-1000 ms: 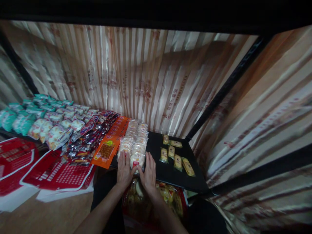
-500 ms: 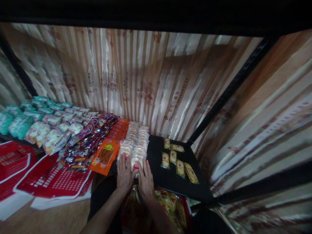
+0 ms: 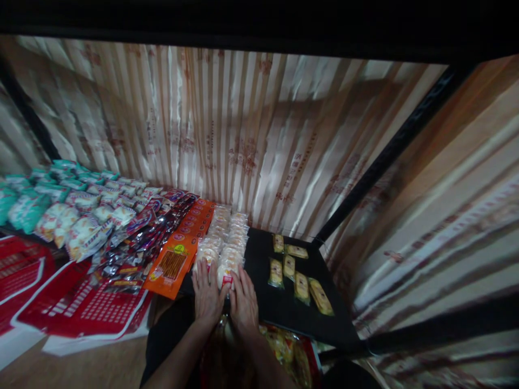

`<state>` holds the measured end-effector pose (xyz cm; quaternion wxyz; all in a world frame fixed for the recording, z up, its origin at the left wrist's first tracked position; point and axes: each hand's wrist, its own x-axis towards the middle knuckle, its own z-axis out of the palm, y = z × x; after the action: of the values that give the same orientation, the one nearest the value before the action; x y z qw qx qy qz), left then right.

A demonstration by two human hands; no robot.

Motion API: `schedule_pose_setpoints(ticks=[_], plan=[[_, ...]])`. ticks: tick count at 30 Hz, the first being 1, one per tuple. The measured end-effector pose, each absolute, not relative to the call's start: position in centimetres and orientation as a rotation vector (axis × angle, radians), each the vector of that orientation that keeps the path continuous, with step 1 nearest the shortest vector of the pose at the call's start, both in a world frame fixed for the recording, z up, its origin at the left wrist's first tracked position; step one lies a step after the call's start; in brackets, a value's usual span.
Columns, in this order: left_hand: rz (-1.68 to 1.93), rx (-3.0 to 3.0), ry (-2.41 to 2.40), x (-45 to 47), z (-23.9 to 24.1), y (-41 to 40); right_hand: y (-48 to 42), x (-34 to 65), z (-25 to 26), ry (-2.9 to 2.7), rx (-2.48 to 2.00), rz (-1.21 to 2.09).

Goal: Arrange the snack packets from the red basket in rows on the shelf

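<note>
Two rows of pale round snack packets [image 3: 227, 237] lie on a black shelf board [image 3: 284, 308], running away from me. My left hand [image 3: 206, 294] lies flat with fingers stretched out on the near end of the left row. Beside it, my right hand [image 3: 244, 298] lies flat too, fingers together, touching the near packet of the right row, which has a red label. Neither hand holds anything. To the right on the board lie several small yellow-brown snack packets [image 3: 295, 270].
Orange flat packets [image 3: 178, 254] lie left of the rows, then dark shiny packets [image 3: 138, 237], white ones and teal ones [image 3: 44, 189]. Red-and-white cartons [image 3: 77, 302] lie lower left. A bag of snacks [image 3: 279, 346] sits below the board. Striped panels close the back and right.
Both hands stay on the near ends of the two rows and have shifted only slightly. The view has drifted a little, moving the shelf contents leftward.
</note>
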<state>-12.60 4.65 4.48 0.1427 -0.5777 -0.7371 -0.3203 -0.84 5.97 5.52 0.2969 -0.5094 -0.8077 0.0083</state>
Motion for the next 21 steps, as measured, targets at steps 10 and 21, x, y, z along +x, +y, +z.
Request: schedule_pose_setpoints(ticks=[10, 21], plan=[[-0.930, -1.678, -2.177, -12.15, 4.89, 4.51, 6.48, -0.96, 5.78, -2.163, -1.367, 0.004], [-0.933, -1.730, -2.177, -12.40, 4.34, 4.72, 6.78, -1.30, 5.55, -2.134, -1.388, 0.030]])
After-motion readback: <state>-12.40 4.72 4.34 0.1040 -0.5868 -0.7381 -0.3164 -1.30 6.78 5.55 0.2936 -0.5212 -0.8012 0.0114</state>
